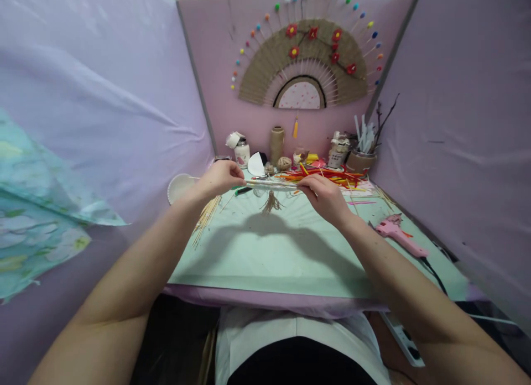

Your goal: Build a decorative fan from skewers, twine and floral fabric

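Note:
Above the table's far half, my left hand [224, 177] pinches one end of a thin pale strip [271, 185], seen edge-on. The other end is between the fingers of my right hand [326, 197]. It stretches level between both hands; its exact kind is hard to make out. Just below its middle is a frayed brown twine tassel [271, 202]; whether it hangs from the strip or lies on the table, I cannot tell. Thin wooden sticks [206, 222] lie under my left wrist. Behind my right hand is a heap of red and yellow pipe cleaners [340, 177].
A pink glue gun [400, 235] with a black cord lies on the pale green table [265, 263] at the right. Along the back stand a jar [242, 152], a brown roll [276, 145] and a pot [360, 161] of white sticks. A large decorated fan [265, 69] hangs behind.

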